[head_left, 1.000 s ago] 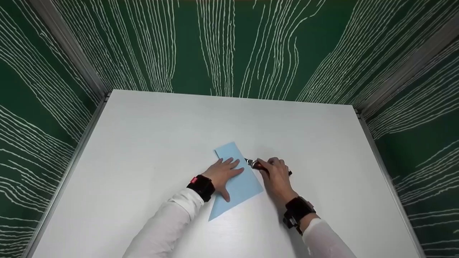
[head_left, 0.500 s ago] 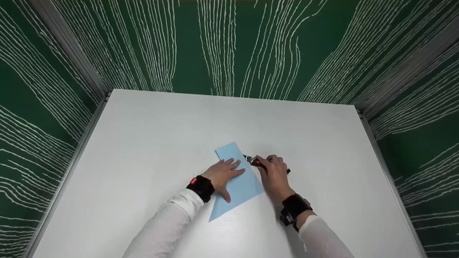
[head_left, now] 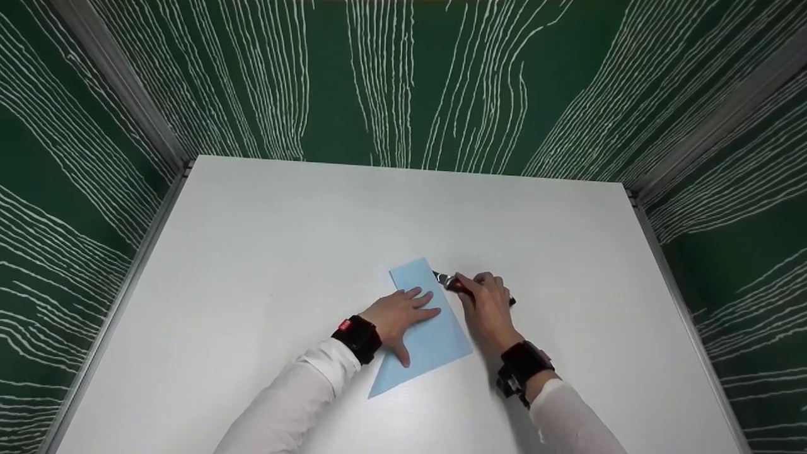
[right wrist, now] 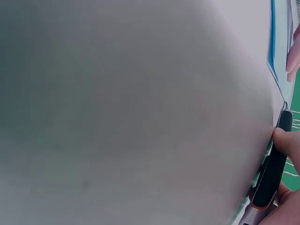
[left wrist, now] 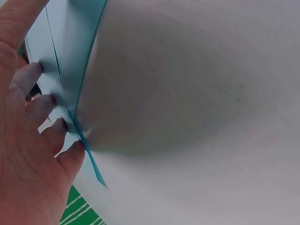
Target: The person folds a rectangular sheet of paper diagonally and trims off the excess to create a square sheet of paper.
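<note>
A folded light-blue sheet of paper (head_left: 441, 337) lies slanted on the white table. My left hand (head_left: 398, 318) rests on it with fingers spread, pressing it down. In the left wrist view, folded layers of the paper (left wrist: 77, 51) stand slightly apart beside the fingers. My right hand (head_left: 490, 309) grips a utility knife (head_left: 449, 282), its metal tip pointing at the upper right edge of the paper. Whether the tip touches the paper is too small to tell. In the right wrist view, thumb and fingers hold the dark handle of the knife (right wrist: 272, 173).
The white table (head_left: 284, 221) spreads out around the hands. Green panels with wavy white lines (head_left: 328, 82) stand behind it and at both sides, along grey metal posts (head_left: 126, 82).
The paper and my left hand have shifted slightly right and towards me. The knife in my right hand first moved a little away from me, then slightly right.
</note>
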`<state>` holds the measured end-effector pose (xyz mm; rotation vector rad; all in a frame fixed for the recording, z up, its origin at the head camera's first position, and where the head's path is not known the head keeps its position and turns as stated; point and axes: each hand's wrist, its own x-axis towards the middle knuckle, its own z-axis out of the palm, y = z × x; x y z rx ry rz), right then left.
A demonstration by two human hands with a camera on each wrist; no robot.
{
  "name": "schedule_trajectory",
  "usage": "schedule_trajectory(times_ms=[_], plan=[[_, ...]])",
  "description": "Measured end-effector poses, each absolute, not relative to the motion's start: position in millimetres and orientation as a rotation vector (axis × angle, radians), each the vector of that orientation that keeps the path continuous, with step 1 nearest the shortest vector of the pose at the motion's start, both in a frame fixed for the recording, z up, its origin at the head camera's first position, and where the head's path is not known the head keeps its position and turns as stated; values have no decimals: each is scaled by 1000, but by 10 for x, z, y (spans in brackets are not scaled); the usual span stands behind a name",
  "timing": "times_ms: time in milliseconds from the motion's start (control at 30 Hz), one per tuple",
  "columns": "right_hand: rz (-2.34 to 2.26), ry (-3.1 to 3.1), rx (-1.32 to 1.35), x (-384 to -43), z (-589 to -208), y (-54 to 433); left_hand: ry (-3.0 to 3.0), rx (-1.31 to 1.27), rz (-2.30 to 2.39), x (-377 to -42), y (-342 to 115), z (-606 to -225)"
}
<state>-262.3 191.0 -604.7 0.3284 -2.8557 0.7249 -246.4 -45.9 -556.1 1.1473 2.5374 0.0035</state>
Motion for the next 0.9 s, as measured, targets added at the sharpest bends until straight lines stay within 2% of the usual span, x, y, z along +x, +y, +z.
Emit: schedule_trajectory(times_ms=[900], plan=[[734,-2853,269,-2768,-6045,1783,2572,1078,54,-2484,-441,-5556]])
